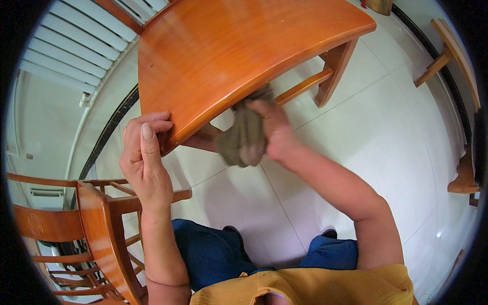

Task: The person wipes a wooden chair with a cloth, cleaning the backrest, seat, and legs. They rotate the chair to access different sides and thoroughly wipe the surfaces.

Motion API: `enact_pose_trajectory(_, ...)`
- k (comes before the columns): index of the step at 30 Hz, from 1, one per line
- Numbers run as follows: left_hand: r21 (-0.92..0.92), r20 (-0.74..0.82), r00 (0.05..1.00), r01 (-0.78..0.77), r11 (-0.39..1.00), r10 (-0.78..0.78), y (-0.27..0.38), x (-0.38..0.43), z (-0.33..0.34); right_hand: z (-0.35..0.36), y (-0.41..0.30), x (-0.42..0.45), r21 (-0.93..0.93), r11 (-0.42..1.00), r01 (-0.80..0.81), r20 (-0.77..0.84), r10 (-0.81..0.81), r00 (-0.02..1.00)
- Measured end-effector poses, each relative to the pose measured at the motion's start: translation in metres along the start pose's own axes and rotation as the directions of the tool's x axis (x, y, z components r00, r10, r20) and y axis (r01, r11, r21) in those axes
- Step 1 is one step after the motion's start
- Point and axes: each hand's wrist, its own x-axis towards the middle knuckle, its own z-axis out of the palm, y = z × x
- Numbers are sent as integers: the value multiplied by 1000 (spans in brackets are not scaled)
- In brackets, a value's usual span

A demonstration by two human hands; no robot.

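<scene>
A glossy orange-brown wooden chair seat [244, 57] fills the upper middle, its curved edge towards me. My left hand [146, 152] holds the seat's near left corner, with some fingertips on the top and the thumb raised. Bunched in my right hand [272, 126] is a dark grey-green cloth [242, 137], which hangs down below the seat's near edge. That hand is blurred, and its fingertips are partly hidden beside the edge. Under the seat, a leg [335, 72] and a stretcher [305, 87] show on the right.
Another wooden chair [101, 225] stands close at the lower left. A white radiator [78, 42] runs along the wall at the upper left. Pale floor tiles [366, 141] lie below, and further wooden furniture [457, 57] is at the far right.
</scene>
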Motion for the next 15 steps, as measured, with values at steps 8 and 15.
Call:
enact_pose_trajectory(8,-286,36,995,97,953,-91,-14,1,-12,-21,-5,-59,-767,280,577,328,-601,729)
enact_pose_trajectory(15,-353,62,994,102,930,-85,-10,1,-11,0,19,-28,-808,-87,583,429,-765,480)
